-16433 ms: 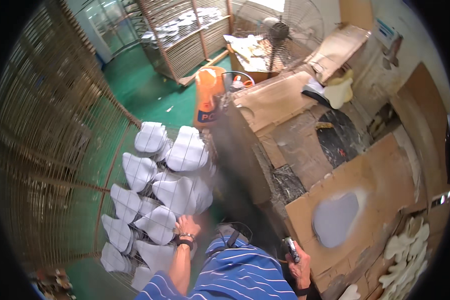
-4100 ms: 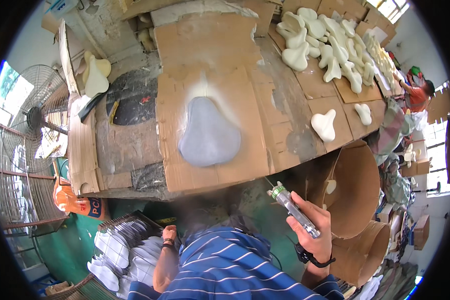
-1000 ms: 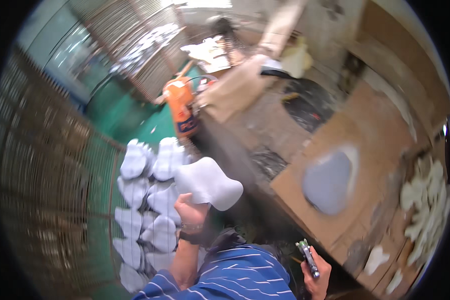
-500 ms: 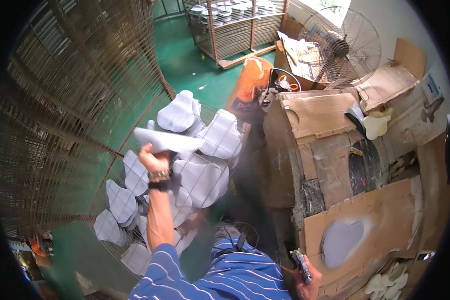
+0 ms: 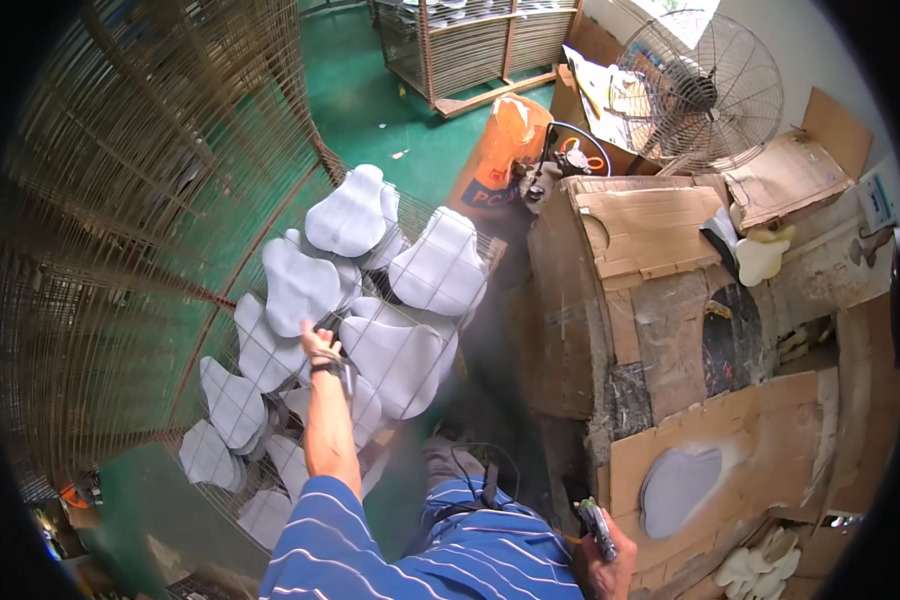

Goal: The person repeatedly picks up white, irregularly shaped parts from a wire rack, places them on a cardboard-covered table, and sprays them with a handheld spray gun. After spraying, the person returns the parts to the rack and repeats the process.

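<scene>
My left hand [image 5: 320, 345] is at the lower tip of a pale grey, saddle-shaped pad [image 5: 301, 287], which lies flat on a wire rack [image 5: 492, 250] among several similar pads. Its fingers look slightly apart, and I see nothing gripped in them. In my right hand [image 5: 613, 566], low at the right, is a metal spray gun [image 5: 598, 530] with my fingers closed round its body. To the right of the gun, another grey pad [image 5: 678, 490] rests on a cardboard sheet [image 5: 770, 440], with a pale haze of spray around its edge.
Tall stacked wire racks [image 5: 160, 170] stand on the left. A cardboard-covered bench [image 5: 660, 320] fills the right side, with a wire-guarded fan [image 5: 705, 92] behind it. An orange sack [image 5: 510, 140] is beyond the bench, and a loaded rack cart [image 5: 470, 60] stands farther back.
The pad that my left hand held raised and tilted over the rack now lies flat on it. My left hand has drawn down to its lower tip. The right hand still holds the spray gun.
</scene>
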`<state>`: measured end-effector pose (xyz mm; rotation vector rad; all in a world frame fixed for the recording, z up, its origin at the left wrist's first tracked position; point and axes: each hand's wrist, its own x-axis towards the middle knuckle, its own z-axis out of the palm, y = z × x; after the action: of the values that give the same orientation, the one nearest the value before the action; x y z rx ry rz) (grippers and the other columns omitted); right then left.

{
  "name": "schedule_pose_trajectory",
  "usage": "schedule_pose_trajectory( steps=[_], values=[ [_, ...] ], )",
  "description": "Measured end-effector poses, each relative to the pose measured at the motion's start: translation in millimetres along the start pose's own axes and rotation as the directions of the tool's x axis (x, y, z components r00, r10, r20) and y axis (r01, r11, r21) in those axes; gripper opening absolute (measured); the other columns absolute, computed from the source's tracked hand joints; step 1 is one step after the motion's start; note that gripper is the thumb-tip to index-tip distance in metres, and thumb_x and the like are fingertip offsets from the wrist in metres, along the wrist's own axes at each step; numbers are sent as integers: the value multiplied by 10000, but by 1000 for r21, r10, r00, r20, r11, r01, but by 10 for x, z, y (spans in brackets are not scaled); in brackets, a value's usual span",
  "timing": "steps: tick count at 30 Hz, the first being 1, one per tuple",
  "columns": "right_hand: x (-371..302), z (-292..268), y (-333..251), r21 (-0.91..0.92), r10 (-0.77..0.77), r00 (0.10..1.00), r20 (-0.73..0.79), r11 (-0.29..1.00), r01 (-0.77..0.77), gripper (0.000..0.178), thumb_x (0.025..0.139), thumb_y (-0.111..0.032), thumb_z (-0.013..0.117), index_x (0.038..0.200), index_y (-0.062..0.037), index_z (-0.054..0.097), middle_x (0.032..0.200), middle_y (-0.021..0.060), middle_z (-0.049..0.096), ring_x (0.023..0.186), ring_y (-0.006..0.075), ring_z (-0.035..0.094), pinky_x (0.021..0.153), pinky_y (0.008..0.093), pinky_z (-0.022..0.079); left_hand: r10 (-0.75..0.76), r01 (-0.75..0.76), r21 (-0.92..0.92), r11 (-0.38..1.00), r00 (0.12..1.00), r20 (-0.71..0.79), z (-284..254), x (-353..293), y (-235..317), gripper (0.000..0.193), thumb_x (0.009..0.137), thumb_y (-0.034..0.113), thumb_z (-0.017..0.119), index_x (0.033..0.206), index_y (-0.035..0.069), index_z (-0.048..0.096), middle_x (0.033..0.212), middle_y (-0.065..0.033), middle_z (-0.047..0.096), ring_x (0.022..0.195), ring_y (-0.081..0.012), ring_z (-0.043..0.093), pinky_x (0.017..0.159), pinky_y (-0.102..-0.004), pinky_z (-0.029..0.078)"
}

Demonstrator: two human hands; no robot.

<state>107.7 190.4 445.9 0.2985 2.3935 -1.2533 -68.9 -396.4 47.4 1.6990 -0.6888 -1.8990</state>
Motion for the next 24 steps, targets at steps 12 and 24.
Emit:
schedule_pose_trajectory(
  steps=[12,24],
  values=[
    [-655,26,510,137,123,854,-506,989,-61,484,814,2,728,1290,33,648,912,165,705,743,220,671,734,301,526,-717,-478,725,496,245,653,-201,-3145,-2523,457,955,248,708,1330,2,623,1113,-139,719,966,-203,704,844,-338,582],
    [-2101,-336,1120,258,298,381,-875,954,-154,545,823,25,764,1346,-5,612,1010,189,709,837,329,702,755,359,556,-977,-447,894,17,181,110,-323,-1378,-3422,315,974,144,603,1269,36,630,876,-75,698,711,-214,680,586,-382,578]
  ],
)
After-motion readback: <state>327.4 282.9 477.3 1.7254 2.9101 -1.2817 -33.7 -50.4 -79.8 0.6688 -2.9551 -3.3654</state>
